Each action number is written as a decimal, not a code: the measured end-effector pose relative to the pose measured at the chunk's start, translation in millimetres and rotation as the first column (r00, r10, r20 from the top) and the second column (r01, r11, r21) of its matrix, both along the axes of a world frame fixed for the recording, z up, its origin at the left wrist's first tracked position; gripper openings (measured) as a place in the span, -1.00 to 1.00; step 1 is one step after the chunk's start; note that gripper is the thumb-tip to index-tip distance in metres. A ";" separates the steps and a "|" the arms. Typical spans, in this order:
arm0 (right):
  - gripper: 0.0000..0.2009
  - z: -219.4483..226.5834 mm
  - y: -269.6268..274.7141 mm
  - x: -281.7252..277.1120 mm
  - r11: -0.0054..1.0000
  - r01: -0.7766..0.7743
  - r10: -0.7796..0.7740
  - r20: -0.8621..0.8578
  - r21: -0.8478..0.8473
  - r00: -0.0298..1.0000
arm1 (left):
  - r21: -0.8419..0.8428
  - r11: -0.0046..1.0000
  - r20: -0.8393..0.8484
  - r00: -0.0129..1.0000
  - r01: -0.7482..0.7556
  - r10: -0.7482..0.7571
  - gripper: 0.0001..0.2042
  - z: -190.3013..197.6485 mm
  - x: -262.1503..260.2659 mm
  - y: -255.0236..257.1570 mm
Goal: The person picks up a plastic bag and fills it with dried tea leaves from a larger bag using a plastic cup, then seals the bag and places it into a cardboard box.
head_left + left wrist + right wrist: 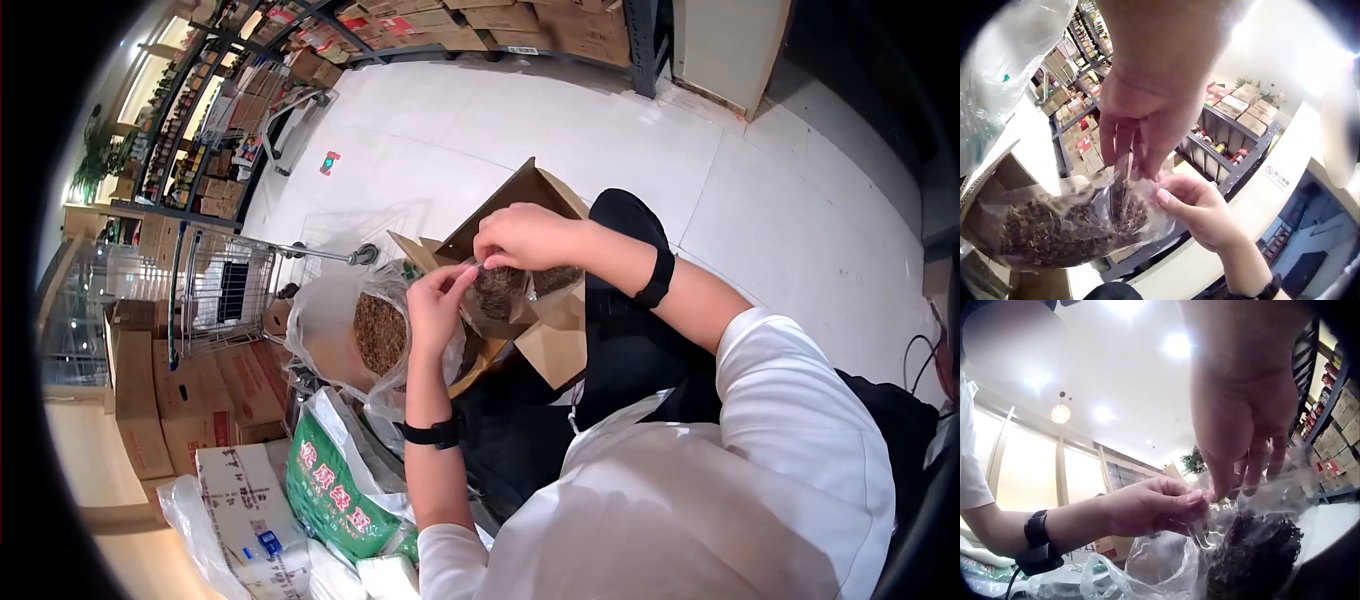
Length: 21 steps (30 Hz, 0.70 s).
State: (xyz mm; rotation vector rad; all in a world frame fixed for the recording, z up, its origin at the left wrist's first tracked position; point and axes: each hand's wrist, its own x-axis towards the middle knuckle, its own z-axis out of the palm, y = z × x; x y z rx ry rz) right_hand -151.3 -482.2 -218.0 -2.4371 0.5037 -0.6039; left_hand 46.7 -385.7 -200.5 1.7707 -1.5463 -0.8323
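Observation:
A clear plastic bag of dark brown dried, shredded pieces [497, 296] hangs between my two hands over an open cardboard box [553, 345]. My left hand [434, 308] pinches one side of the bag's top edge between thumb and fingers. Close beside it, my right hand [535, 236] pinches the same edge from the other side. Seen from the left wrist, the bag [1054, 228] bulges with its filling below the gathered top. A second clear bag of brown pieces [556, 281] lies in the box, partly hidden by my right hand.
Left of the box stands a large open plastic sack [322, 318] with brown dried pieces [380, 335] inside. A green and white printed bag [335, 480], cartons [190, 405] and a shopping cart [225, 290] are farther left. Stocked shelves [180, 110] line the back of the tiled floor [450, 120].

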 end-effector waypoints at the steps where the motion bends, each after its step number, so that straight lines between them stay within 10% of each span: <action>1: -0.85 -5.1 1.4 -0.3 0.999 0.035 -0.035 0.012 0.025 0.999 | 0.001 1.000 0.001 1.000 0.006 -0.006 -0.81 -8.2 2.1 -2.8; 6: -0.87 -24.0 10.6 3.9 0.989 0.151 -0.151 0.022 0.010 0.988 | -0.115 0.993 0.038 0.999 -0.019 0.024 -0.81 -26.7 -0.1 -2.4; 10: -0.83 -41.2 12.7 6.0 0.974 0.225 -0.226 -0.031 -0.023 0.974 | -0.074 0.997 -0.313 0.950 -0.029 0.004 -0.49 -55.6 12.3 10.6; 14: -0.88 -65.8 15.6 9.1 0.951 0.303 -0.300 -0.053 0.057 0.952 | -0.028 0.972 -0.387 0.899 -0.233 0.205 -0.86 -109.6 40.3 20.0; 21: -0.86 -128.2 30.8 29.8 0.910 0.382 -0.373 -0.081 0.160 0.924 | 0.437 0.857 -0.491 0.726 -0.272 0.481 -0.61 -195.3 66.7 3.2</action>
